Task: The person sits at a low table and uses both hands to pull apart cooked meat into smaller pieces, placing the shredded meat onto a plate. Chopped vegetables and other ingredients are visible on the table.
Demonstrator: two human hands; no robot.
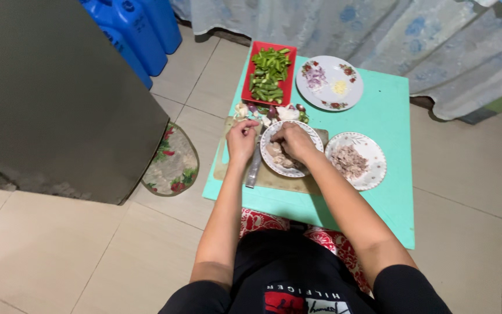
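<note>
Count on worktop (pixel 387 110): plates/bowls 3 – meat bowl (pixel 315 135) centre, shredded-meat plate (pixel 373 152) 3 o'clock, onion plate (pixel 329 83) 1 o'clock. Red tray (pixel 289 87) 1. Cutting board (pixel 274 180) 1. Knife (pixel 254 168) 1. Hands 2: left hand (pixel 241 139), right hand (pixel 293 142).

Bowl (pixel 315 135) on cutting board (pixel 274 180); plate (pixel 373 174) right; tray (pixel 289 93) behind.

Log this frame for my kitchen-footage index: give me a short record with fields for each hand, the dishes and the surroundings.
left hand: left hand closed beside the white patterned bowl, above a knife
right hand: right hand inside that bowl, on pale meat pieces
board: wooden cutting board under the bowl
dishes: red rectangular tray of cut green vegetables; floral round plate; white plate of shredded meat
surface: low turquoise table
</note>
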